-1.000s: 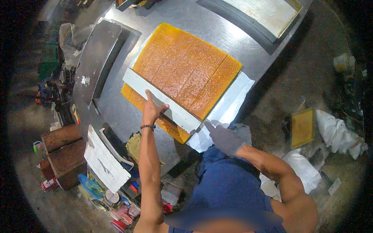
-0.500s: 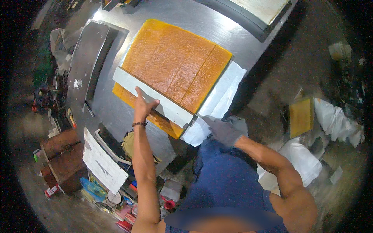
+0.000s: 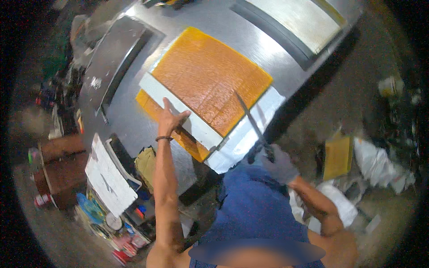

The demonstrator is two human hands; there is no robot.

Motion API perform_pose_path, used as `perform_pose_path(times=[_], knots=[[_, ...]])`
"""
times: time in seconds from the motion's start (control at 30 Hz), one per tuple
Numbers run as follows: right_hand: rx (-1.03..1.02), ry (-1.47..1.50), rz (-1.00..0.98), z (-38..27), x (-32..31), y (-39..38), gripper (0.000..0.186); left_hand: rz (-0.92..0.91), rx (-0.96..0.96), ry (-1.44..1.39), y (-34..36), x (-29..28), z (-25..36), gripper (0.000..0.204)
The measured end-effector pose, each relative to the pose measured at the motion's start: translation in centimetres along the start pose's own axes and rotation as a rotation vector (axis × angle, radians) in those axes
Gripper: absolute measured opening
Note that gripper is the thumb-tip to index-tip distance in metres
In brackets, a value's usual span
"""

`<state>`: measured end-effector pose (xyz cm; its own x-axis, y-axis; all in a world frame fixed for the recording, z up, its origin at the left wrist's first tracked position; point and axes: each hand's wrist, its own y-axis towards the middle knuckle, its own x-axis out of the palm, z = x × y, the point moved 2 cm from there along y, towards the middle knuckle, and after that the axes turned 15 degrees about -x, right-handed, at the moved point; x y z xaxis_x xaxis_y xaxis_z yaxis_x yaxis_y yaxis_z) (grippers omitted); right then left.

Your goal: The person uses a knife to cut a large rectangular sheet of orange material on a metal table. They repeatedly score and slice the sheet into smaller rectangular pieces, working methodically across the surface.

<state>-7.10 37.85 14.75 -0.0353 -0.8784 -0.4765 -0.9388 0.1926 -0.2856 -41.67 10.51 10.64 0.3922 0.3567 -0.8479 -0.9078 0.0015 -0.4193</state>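
A flat orange-brown slab (image 3: 214, 76) with yellow edges lies on white sheeting (image 3: 268, 107). Straight lines run across its surface. Along its near-left part rests a long pale straightedge (image 3: 201, 130). My bare left hand (image 3: 172, 121) presses on the straightedge, index finger stretched and thumb spread; the other fingers are partly hidden. In a grey glove, my right hand (image 3: 279, 165) grips a long narrow knife (image 3: 251, 117) by its dark handle. The blade points up and away over the slab's right edge; whether it touches the slab I cannot tell.
The metal table (image 3: 134, 114) carries a dark tray (image 3: 114, 58) at the left and a pale-topped tray (image 3: 295, 22) at the far right. A white board (image 3: 109, 176) and clutter stand lower left. To the right are a yellow panel (image 3: 337, 156) and white sacks (image 3: 380, 161).
My right hand has drawn the knife away from the straightedge's near end and turned its blade out over the slab. My left hand stays on the straightedge. The whole view has shifted slightly.
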Motion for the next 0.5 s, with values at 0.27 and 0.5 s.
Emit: perform_pose_path(times=[0.27, 0.5], knots=[[-0.204, -0.119, -0.116, -3.7, 9.3, 11.3, 0.053, 0.24, -0.184, 0.064, -0.7, 2.0, 2.0, 0.119], [-0.052, 0.234, -0.074, -3.7, 9.0, 11.5, 0.05, 0.316, -0.198, -0.025, -2.9, 1.2, 3.5, 0.118]])
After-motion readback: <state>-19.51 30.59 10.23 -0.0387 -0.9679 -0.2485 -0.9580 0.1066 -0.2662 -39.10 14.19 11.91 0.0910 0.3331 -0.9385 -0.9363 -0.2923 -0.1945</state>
